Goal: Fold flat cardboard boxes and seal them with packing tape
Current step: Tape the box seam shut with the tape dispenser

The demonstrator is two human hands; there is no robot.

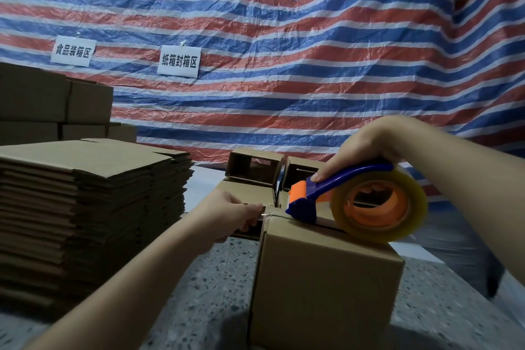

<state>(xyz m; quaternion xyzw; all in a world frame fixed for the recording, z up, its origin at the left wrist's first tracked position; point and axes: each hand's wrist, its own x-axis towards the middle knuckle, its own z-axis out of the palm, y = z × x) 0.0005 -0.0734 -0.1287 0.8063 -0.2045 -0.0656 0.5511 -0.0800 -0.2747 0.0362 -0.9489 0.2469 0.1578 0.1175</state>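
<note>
A folded-up brown cardboard box (pixel 324 287) stands on the speckled floor in front of me. On its top rests a blue and orange tape dispenser (pixel 318 196) with a roll of clear packing tape (pixel 377 207). My right hand (pixel 360 148) grips the dispenser from above, thumb on the blue arm. My left hand (pixel 235 213) pinches the free end of the tape at the box's far left top edge. A thin strip of tape runs from the left fingers to the dispenser's blade.
A tall stack of flat cardboard boxes (pixel 85 207) stands at my left. Assembled boxes (pixel 54 99) are piled behind it. Two open boxes (pixel 255 165) lie beyond the one I work on. A striped tarp (pixel 284 37) with two paper signs hangs behind.
</note>
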